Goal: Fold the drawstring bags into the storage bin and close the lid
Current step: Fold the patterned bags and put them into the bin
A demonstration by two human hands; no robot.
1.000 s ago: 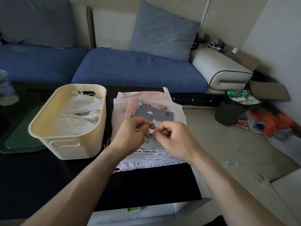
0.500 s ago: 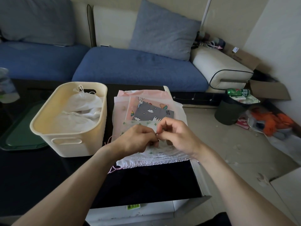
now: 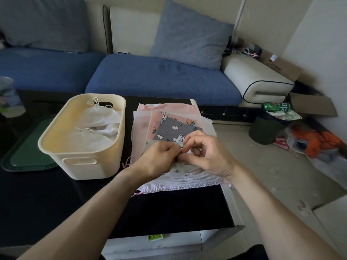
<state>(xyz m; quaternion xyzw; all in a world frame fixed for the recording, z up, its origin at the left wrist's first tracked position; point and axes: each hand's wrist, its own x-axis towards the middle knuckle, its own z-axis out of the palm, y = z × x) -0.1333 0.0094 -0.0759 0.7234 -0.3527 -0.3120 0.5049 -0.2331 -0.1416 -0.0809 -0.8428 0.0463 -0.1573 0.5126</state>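
Indoors, a black table point(image 3: 47, 203) fronts a blue sofa point(image 3: 150, 79); on it stands an open cream storage bin point(image 3: 82, 162) holding 2 white drawstring bags point(image 3: 97, 126), its green lid point(image 3: 24, 156) lying just left. Beside the bin lies a stack of printed drawstring bags point(image 3: 169, 126), where the left hand point(image 3: 157, 160) and right hand point(image 3: 208, 156) pinch the top bag's sheer fabric point(image 3: 187, 173).

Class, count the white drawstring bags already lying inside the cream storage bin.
2. One white bag lies at the far end of the storage bin, its drawstring up by the rim; the other lies nearer the middle. More may be hidden underneath them.
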